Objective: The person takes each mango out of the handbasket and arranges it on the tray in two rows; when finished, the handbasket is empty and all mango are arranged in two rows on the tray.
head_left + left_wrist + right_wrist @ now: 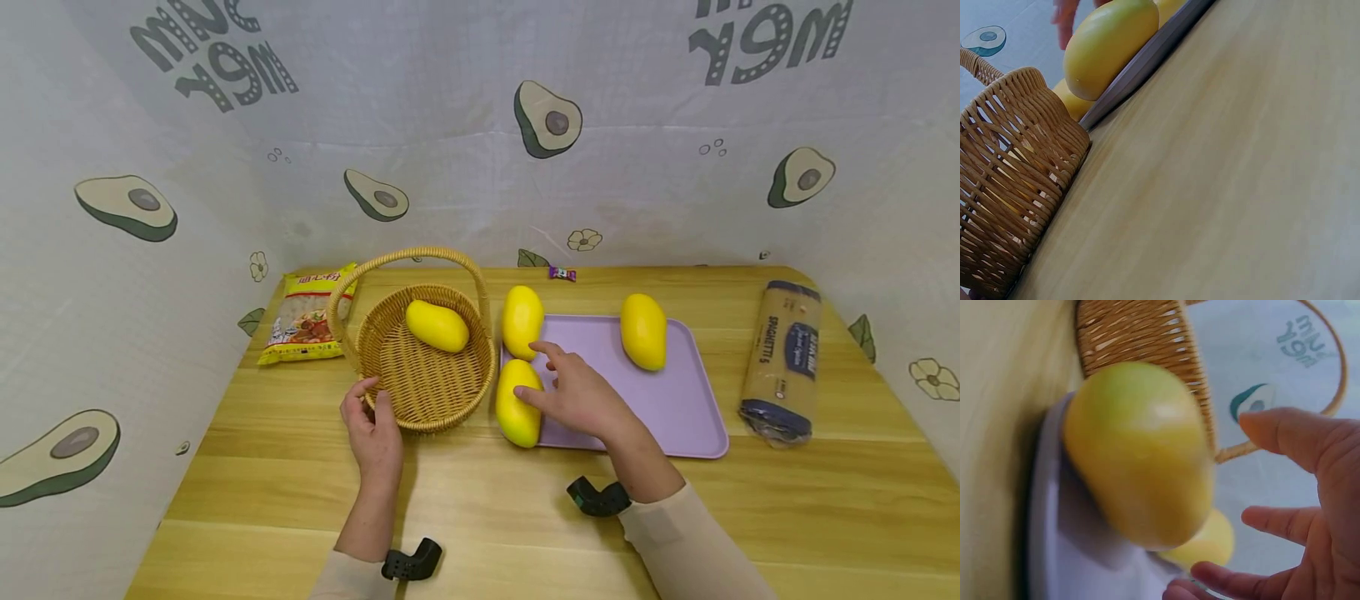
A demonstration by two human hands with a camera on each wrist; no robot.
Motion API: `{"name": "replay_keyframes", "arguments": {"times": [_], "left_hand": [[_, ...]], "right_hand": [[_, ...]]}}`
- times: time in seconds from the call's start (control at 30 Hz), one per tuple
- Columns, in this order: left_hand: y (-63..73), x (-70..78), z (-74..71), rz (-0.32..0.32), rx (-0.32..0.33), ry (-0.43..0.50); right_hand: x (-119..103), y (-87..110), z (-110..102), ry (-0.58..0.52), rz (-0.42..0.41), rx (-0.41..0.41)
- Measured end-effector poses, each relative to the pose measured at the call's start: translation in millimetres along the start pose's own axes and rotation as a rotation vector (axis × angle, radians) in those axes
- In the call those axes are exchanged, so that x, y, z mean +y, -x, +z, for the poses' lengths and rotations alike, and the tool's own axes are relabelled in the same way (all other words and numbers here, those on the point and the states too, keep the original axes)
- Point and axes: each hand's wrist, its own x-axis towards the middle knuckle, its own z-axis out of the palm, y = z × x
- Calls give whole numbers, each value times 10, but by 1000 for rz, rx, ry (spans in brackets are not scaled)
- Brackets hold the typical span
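Note:
My left hand (375,437) is at the near-left rim of a wicker basket (429,425), gripping it with thumb and fingers over the edge; a yellow mango (437,326) lies inside. To the right, my right hand (581,393) hovers with spread fingers over the left end of a lilac tray (678,425). Its thumb overlaps the near mango (517,417), and its index fingertip overlaps the mango behind (522,321). From the right wrist view, the fingers (1285,522) stand apart around air beside the near mango (1141,456). Another mango (643,332) lies on the tray's far right.
A yellow food packet (303,321) lies left of the basket, partly behind its handle (420,253). Right of the tray is a spaghetti pack (783,358). One small purple wrapped sweet (562,273) sits at the table's back edge, before an avocado-print curtain (450,125).

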Motion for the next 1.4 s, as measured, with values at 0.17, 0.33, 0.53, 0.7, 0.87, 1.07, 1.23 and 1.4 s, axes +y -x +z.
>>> {"name": "replay_keyframes", "arguments": {"times": [0.17, 0.33, 0.53, 0.7, 0.87, 1.07, 1.23, 1.4], "left_hand": [[1, 0, -3, 5, -3, -1], [3, 8, 1, 5, 2, 1], [9, 12, 3, 9, 1, 9], [1, 1, 13, 3, 3, 7], [-9, -3, 7, -4, 5, 19], [-14, -10, 1, 0, 9, 30], [-11, -13, 3, 8, 22, 13], [-16, -19, 1, 23, 28, 7]], "right_hand": [[-129, 190, -99, 92, -44, 113], [-274, 318, -78, 143, -94, 157], [-451, 412, 87, 163, -204, 155], [-592, 454, 276, 156, -290, 156], [-778, 431, 464, 98, -350, 173], [-993, 257, 683, 16, -380, 235], [-1110, -5, 826, -54, -340, 295], [-1184, -276, 889, -115, -211, 334]]}}
